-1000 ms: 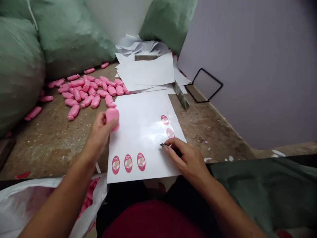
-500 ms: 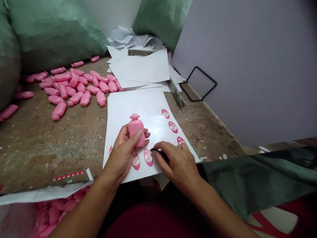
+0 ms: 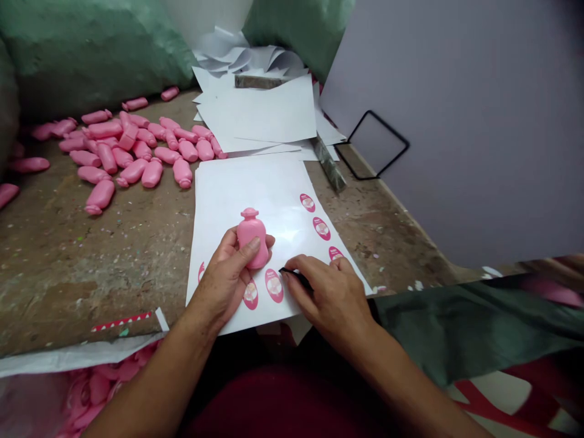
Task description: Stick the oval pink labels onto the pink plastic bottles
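My left hand is shut around a pink plastic bottle, holding it upright just over a white label sheet. The sheet carries pink oval stickers, including one just right of the bottle and one nearer the sheet's right edge. My right hand rests on the sheet's lower right part. Its fingers pinch a small black tool, mostly hidden, so its kind is unclear. A loose heap of pink bottles lies left of the sheet.
The sheet lies on a stained concrete surface. White paper sheets are stacked behind it, beside a black wire frame and a lilac board. Green sacks stand behind. A white bag holds pink bottles at lower left.
My left hand has brought the bottle down from the sheet's left edge to over its lower middle. My right hand has moved left with the black tool. The view has shifted slightly.
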`<action>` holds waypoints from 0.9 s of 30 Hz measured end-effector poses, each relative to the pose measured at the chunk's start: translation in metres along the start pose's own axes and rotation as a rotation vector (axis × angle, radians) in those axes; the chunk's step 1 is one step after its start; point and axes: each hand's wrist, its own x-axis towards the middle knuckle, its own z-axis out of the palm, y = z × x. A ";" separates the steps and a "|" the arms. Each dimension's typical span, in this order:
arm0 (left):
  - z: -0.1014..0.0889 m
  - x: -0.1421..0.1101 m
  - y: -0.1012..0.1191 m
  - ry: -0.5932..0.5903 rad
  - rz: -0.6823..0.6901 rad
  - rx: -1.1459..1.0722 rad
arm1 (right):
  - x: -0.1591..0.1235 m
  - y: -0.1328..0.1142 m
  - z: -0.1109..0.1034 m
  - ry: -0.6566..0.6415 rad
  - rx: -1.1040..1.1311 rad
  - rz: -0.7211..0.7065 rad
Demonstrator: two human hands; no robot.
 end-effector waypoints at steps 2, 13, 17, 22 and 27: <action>0.001 -0.001 0.000 0.010 0.000 -0.004 | 0.000 0.000 0.000 -0.004 0.000 -0.004; 0.001 -0.001 -0.002 -0.006 0.002 0.023 | 0.003 -0.004 0.001 0.025 -0.019 -0.031; 0.000 0.000 -0.001 -0.010 -0.007 0.017 | 0.004 0.002 -0.002 -0.018 0.130 0.011; 0.001 0.000 -0.001 0.005 0.004 0.006 | 0.003 0.002 -0.004 0.031 0.019 -0.035; 0.001 -0.001 -0.001 0.000 0.018 0.037 | 0.003 -0.003 -0.002 0.050 -0.083 -0.058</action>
